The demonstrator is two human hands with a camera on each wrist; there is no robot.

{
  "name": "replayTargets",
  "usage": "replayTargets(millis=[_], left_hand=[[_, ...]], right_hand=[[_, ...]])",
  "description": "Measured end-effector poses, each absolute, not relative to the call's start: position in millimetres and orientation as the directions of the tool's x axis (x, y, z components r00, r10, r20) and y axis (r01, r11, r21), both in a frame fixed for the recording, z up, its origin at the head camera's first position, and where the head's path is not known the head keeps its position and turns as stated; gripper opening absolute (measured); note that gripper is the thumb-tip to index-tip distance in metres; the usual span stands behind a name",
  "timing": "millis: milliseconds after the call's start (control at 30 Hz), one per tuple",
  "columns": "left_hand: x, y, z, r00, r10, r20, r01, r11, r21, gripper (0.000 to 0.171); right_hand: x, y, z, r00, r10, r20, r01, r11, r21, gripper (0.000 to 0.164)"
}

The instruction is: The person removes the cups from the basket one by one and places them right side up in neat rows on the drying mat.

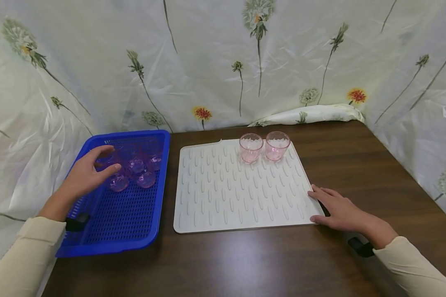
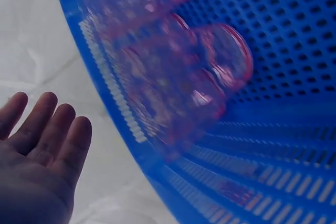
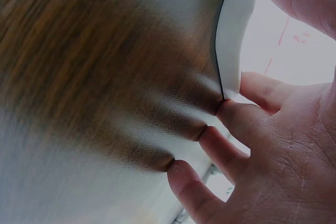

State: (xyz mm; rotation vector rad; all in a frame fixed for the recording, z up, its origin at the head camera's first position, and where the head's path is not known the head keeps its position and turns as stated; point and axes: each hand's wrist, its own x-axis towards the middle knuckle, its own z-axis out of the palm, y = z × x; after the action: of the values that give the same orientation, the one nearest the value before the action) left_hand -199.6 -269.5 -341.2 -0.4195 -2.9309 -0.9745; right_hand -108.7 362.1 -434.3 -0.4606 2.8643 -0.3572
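Observation:
Several pink see-through glasses point(image 1: 146, 180) lie in the blue plastic basket point(image 1: 163, 173) on the left. My left hand point(image 1: 84, 171) hovers over the basket's left side, thumb and fingers apart with nothing between them. The left wrist view shows its fingers spread beside the basket rim, near the pink glasses point(image 2: 226, 59). At the white mat's point(image 1: 223, 206) right edge, my right hand point(image 1: 340, 210) rests with its fingers apart. Its fingertips point(image 3: 184, 174) touch the dark tabletop and the mat's rim in the right wrist view. Two pink glasses point(image 1: 251, 148) stand side by side at the mat's back right.
The dark wooden table point(image 1: 245, 264) carries both the basket and the mat. Behind it and at the sides hangs a flowered plastic sheet point(image 1: 208, 62), with a fold point(image 1: 312, 114) lying on the table's back edge.

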Motion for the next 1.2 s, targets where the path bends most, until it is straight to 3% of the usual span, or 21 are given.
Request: replayTargets(millis=[433, 667, 767, 1000, 1100, 1200], left_hand=[[-215, -298, -361, -0.992, 0.127, 0.015, 0.111, 0.796, 0.595, 0.072], [-224, -305, -370, -0.976, 0.133, -0.170, 0.016, 0.831, 0.556, 0.094], [-225, -304, -374, -0.982, 0.113, -0.153, 0.006, 0.824, 0.567, 0.096], [-225, -301, -378, -0.999, 0.024, 0.029, 0.037, 0.801, 0.597, 0.082], [-223, -302, -378, -1.000, -0.007, -0.001, -0.006, 0.826, 0.563, 0.079], [-222, -302, -377, -0.993, -0.010, -0.118, -0.071, 0.851, 0.520, 0.087]], right_hand=[[-108, 362, -434, -0.926, -0.337, -0.168, -0.288, 0.921, -0.262, 0.080], [-108, 364, -435, -0.927, -0.339, -0.163, -0.291, 0.921, -0.261, 0.080], [-108, 364, -436, -0.928, -0.338, -0.158, -0.291, 0.920, -0.261, 0.080], [-109, 362, -434, -0.927, -0.327, -0.182, -0.273, 0.923, -0.270, 0.081], [-109, 361, -433, -0.928, -0.326, -0.183, -0.271, 0.924, -0.270, 0.081], [-109, 362, -433, -0.926, -0.330, -0.180, -0.277, 0.923, -0.267, 0.081]])
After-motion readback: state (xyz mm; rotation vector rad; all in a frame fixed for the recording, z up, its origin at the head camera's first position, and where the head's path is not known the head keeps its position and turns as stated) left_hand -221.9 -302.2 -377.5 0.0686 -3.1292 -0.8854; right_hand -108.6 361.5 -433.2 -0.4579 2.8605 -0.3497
